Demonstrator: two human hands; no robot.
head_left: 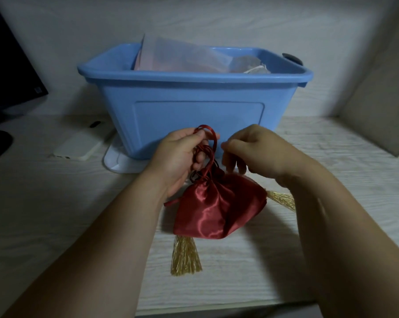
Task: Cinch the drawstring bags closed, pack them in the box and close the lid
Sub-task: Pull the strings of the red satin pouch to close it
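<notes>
A red satin drawstring bag [219, 210] with gold tassels [186, 257] lies on the pale wooden desk, its mouth gathered. My left hand [180, 161] grips the looped red drawstring [209, 143] above the bag. To the right of the cord, my right hand [251, 150] hovers with its fingers curled downward over the bag's mouth; whether it pinches the cord cannot be told. Behind the hands stands the open blue plastic box [194, 106], with pale sheer bags [184, 58] inside it.
The box stands on a white lid [118, 161] lying flat on the desk. A white phone [79, 145] lies left of it, near a dark monitor [8, 72]. A beige board [379, 111] leans against the right wall. The desk's front edge runs below the bag.
</notes>
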